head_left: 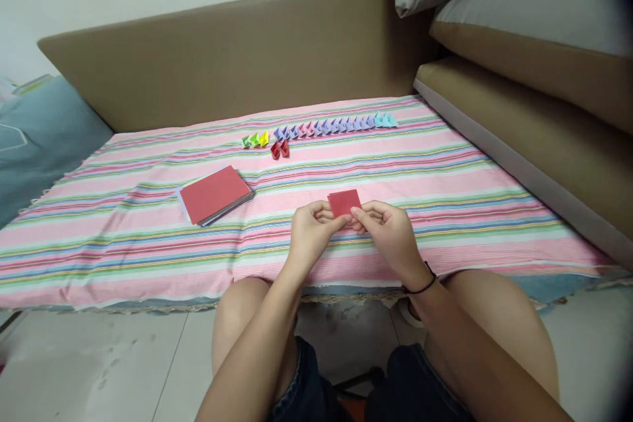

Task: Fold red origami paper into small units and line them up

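My left hand [310, 229] and my right hand [388, 229] pinch a small folded red paper [345, 202] between their fingertips, just above the striped cloth [445, 211]. Both hands are closed on its lower edge. To the left lies a stack of paper sheets [215, 194] with a red sheet on top. Farther back, two folded red pieces [279, 149] sit below a row of folded paper pieces [321, 128] in green, yellow, purple and blue.
The striped cloth covers a low sofa seat with a brown backrest [237, 59]. Grey and brown cushions [534, 20] are piled at the right. A blue cushion [44, 132] lies at the left. My bare knees and the pale tile floor [99, 362] are below.
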`<state>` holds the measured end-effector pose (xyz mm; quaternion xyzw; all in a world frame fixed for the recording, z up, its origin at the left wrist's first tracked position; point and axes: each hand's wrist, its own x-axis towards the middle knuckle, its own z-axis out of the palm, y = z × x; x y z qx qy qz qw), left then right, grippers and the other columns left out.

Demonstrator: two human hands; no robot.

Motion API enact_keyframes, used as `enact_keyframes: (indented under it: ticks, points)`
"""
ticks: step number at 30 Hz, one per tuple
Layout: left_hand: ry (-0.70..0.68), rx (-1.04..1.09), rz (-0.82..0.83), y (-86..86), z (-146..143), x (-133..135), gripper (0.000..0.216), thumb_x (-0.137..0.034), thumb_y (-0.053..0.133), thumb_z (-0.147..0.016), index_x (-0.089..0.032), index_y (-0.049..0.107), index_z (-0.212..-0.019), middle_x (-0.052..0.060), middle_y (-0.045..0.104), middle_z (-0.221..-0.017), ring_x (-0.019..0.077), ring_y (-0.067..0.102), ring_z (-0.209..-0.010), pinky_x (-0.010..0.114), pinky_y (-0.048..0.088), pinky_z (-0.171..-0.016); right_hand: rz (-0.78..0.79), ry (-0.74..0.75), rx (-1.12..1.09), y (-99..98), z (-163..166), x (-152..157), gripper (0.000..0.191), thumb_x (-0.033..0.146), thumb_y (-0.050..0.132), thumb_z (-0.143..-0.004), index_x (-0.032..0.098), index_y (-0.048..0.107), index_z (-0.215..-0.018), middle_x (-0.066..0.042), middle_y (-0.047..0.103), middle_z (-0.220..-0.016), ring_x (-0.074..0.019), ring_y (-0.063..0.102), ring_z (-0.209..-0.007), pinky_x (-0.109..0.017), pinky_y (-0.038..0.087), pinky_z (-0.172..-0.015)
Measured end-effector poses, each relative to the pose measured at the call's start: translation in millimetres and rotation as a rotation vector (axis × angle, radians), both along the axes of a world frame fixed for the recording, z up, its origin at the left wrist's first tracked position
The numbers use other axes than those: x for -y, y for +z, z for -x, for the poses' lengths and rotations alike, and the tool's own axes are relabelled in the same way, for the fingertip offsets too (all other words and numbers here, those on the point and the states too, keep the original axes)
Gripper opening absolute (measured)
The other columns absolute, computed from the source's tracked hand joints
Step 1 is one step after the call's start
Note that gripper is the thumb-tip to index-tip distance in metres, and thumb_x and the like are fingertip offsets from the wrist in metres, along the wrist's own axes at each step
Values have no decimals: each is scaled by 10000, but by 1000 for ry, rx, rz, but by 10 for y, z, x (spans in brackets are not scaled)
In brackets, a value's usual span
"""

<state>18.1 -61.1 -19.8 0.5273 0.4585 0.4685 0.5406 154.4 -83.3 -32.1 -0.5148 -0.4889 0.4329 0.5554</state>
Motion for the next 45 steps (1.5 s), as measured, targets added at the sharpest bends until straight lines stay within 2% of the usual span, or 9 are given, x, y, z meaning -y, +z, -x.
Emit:
enact_keyframes:
  ticks: [5,10,14,17,20,26,34,40,45]
  points:
    - [13,-22,4,26,30,-13,257,-292,806,-559,-123,644,-667,25,666,-588,138,632,-553,227,470,-546,-24,-32,90,36,13,16,297,469,646,-752,174,643,-716,-56,683,-644,-171,635,-567,-277,519,-545]
    - [-87,93,152,87,72,-26,316,-317,807,-561,-104,645,-730,44,679,-590,170,667,-594,294,528,-684,-3,-10,44,51,-34,-14,317,480,662,-734,165,636,-708,-59,679,-634,-160,623,-554,-271,520,-545]
    - [-107,81,140,108,101,-22,307,-342,779,-608,-115,615,-733,32,673,-593,159,661,-577,297,533,-691,18,39,24,31,-79,-24,311,468,669,-733,160,633,-708,-49,667,-625,-152,619,-563,-265,515,-551]
    - [-107,0,81,119,130,-17,349,-323,755,-651,-124,630,-909,7,666,-592,140,644,-564,258,513,-625,38,116,36,5,-109,-23,306,464,661,-740,159,638,-721,-34,653,-595,-147,614,-556,-264,511,-553]
    - [-132,-43,28,125,153,-18,488,-261,781,-614,-143,618,-1059,34,711,-744,145,657,-653,229,496,-610,57,228,52,-15,-113,-15,291,449,655,-745,159,645,-719,-34,659,-603,-140,605,-544,-262,507,-540]
    - [-138,-97,31,91,204,-58,244,-299,789,-598,-116,709,-739,60,715,-694,149,638,-600,233,489,-571,93,285,134,17,-126,-4,264,422,643,-754,160,649,-722,-53,683,-636,-146,609,-556,-271,516,-543]
    - [-131,-50,52,85,231,-84,211,-311,750,-639,-127,705,-730,37,684,-638,132,621,-575,256,527,-596,93,286,220,75,-233,-14,246,394,630,-770,161,660,-694,-53,679,-629,-148,605,-550,-266,501,-534]
    - [-234,-237,-62,64,190,-54,219,-320,700,-692,-120,710,-780,78,702,-699,168,633,-634,252,486,-584,131,362,260,56,-189,2,233,375,628,-772,156,668,-705,-41,668,-603,-146,602,-540,-252,485,-519]
    - [-150,-331,-90,63,151,-19,199,-291,651,-722,-103,714,-696,80,698,-657,155,595,-578,239,435,-534,142,440,237,76,-144,15,218,346,612,-784,147,670,-717,-46,679,-642,-129,596,-541,-235,485,-527]
